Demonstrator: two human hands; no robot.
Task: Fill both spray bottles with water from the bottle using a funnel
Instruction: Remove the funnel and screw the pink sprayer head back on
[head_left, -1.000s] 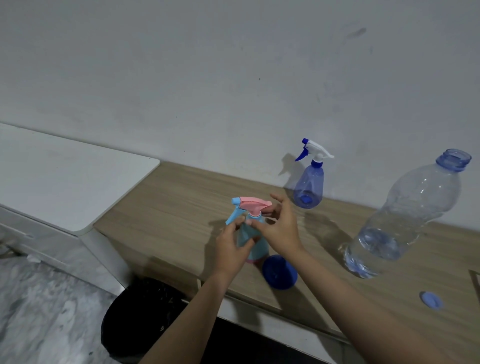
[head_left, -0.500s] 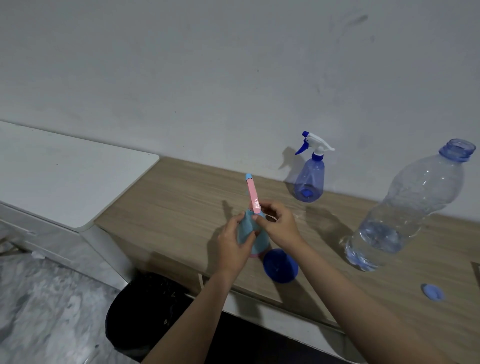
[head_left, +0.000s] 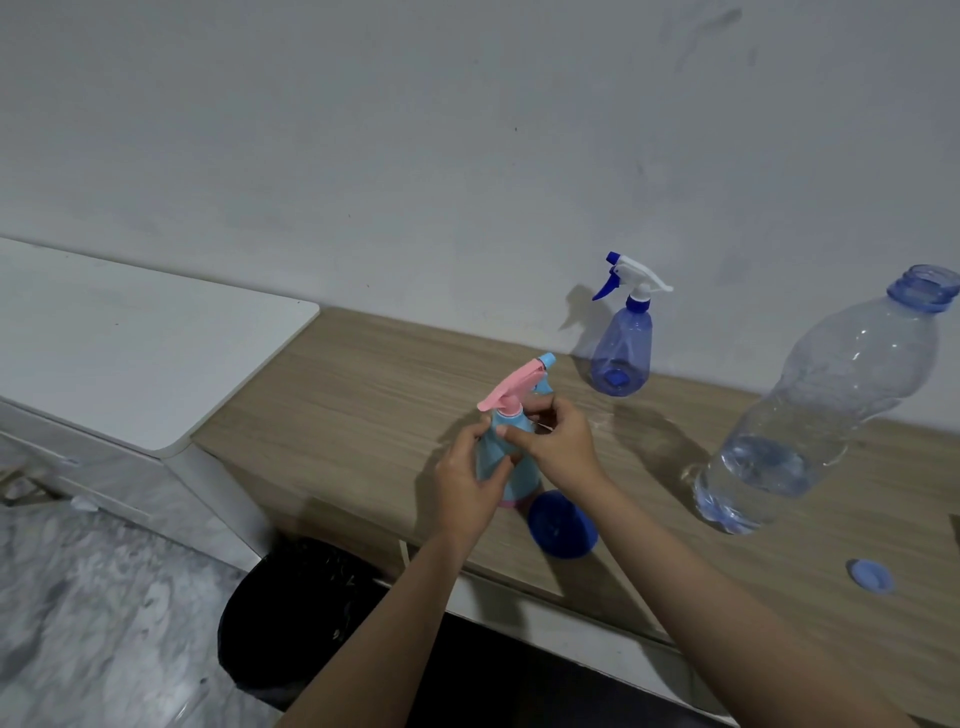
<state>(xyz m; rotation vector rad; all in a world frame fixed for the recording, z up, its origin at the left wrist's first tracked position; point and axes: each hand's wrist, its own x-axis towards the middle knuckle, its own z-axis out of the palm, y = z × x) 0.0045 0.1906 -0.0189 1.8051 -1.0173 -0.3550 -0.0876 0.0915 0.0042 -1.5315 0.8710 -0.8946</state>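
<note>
While the left hand (head_left: 470, 488) wraps around the light-blue body of the teal spray bottle (head_left: 501, 462) near the front edge of the wooden table (head_left: 363, 410), the right hand (head_left: 553, 444) pinches its collar just under the pink trigger head (head_left: 511, 387). That head has swung round: a second ago its nozzle pointed left, half a second ago it showed end-on, and now the nozzle points up and to the right. So the head is turning on the neck. I judge it is either being unscrewed for filling or screwed back on after it, and the opaque body hides any water level, so I cannot tell which.

Just right of the teal bottle, touching or nearly touching its base, the blue funnel (head_left: 562, 525) lies on the table close to the front edge. Further back, against the wall edge, the blue spray bottle (head_left: 621, 353) stands upright with its white trigger head on. Toward the right edge the big water bottle (head_left: 826, 410) stands open, water only in its lower part, and its blue cap (head_left: 872, 576) lies apart near the front right.

Counted: two spray bottles, one funnel, one water bottle, one loose cap, two hands, both holding the same bottle.
</note>
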